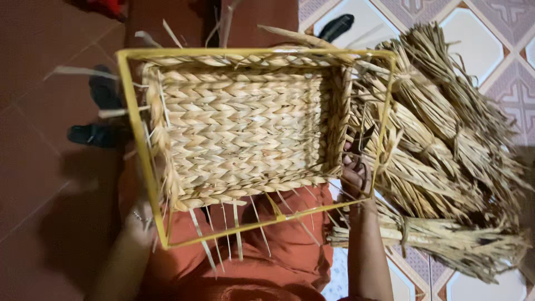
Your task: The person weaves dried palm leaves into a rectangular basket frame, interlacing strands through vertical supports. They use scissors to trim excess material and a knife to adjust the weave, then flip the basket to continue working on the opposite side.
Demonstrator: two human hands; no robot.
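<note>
A half-woven straw basket (245,128) sits in a yellow wire frame (127,122) on my lap, its open side facing me. My left hand (140,218), with a ring on one finger, grips the frame's left side near the lower corner. My right hand (354,170) is at the basket's right wall, behind the frame wire. It holds what looks like a pair of dark scissors (362,139), blades pointing up along the woven wall. Loose straw ends (237,234) hang from the basket's lower edge.
Tied bundles of dried straw (446,139) lie on the patterned tile floor to the right, one bundle (446,242) nearest my right forearm. Black sandals (100,111) rest on the red floor at left, another (337,25) at top. Orange cloth (267,262) covers my lap.
</note>
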